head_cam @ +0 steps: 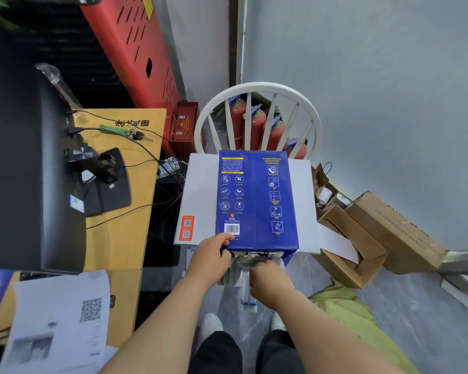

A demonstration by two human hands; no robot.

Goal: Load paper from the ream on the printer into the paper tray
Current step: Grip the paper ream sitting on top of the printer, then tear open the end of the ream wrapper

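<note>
A blue-wrapped ream of paper (pixel 257 198) lies flat on the white top of the printer (pixel 200 190). Its near end is torn open, with paper edges showing. My left hand (pixel 211 257) grips the near left corner of the ream's wrapper, thumb on top by the barcode. My right hand (pixel 268 279) is at the torn near end, fingers curled into the opening; what it holds is blurred. Below the hands the printer's front and a projecting white tray part (pixel 247 298) show, mostly hidden by my hands.
A white spindle-back chair (pixel 257 90) and red fire extinguishers (pixel 254 125) stand behind the printer. A wooden desk (pixel 125 190) with a monitor, cables and keys lies left. Open cardboard boxes (pixel 362 238) sit right. A printed sheet (pixel 57 319) lies near left.
</note>
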